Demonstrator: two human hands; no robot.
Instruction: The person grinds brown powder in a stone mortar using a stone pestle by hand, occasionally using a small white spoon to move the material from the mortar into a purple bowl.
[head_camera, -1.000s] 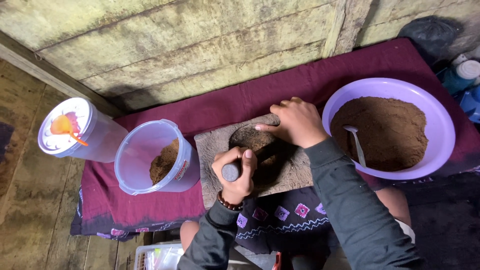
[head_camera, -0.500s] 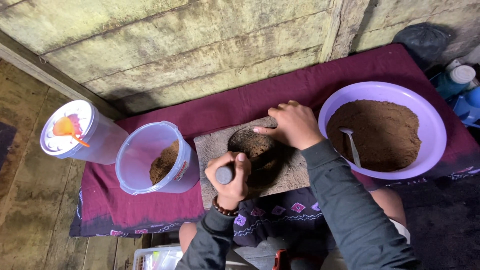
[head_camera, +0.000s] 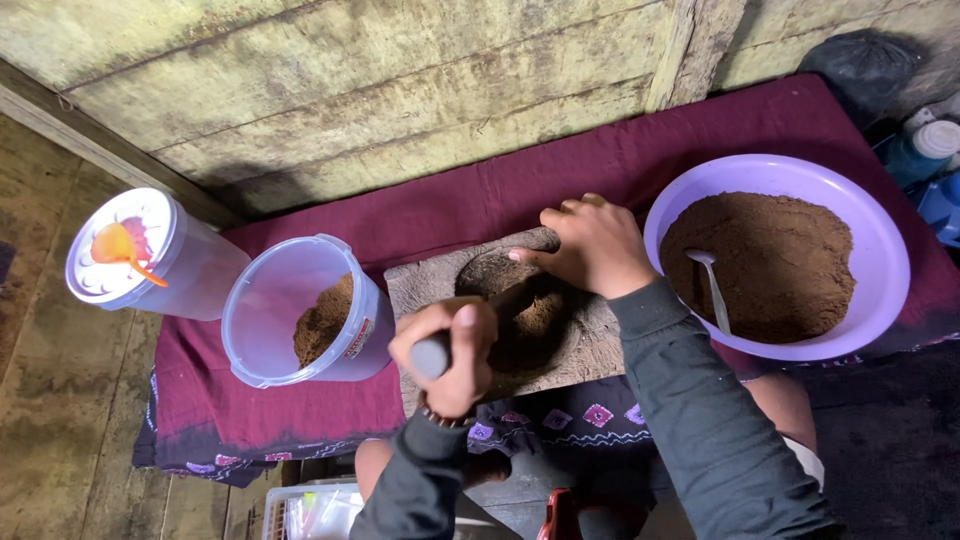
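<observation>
A grey stone mortar slab lies on the maroon cloth, with brown powder in its round hollow. My left hand is closed around a grey stone pestle, whose lower end reaches into the hollow. My right hand rests on the slab's far right edge, fingers curled over the rim of the hollow.
A purple bowl of brown powder with a spoon stands at the right. A clear plastic tub holding some powder is left of the slab, and a lidded tub farther left. A wooden wall runs behind. Bottles stand at the far right.
My left hand has lifted and drawn the pestle back toward me and to the left. My right hand has stayed on the slab's edge.
</observation>
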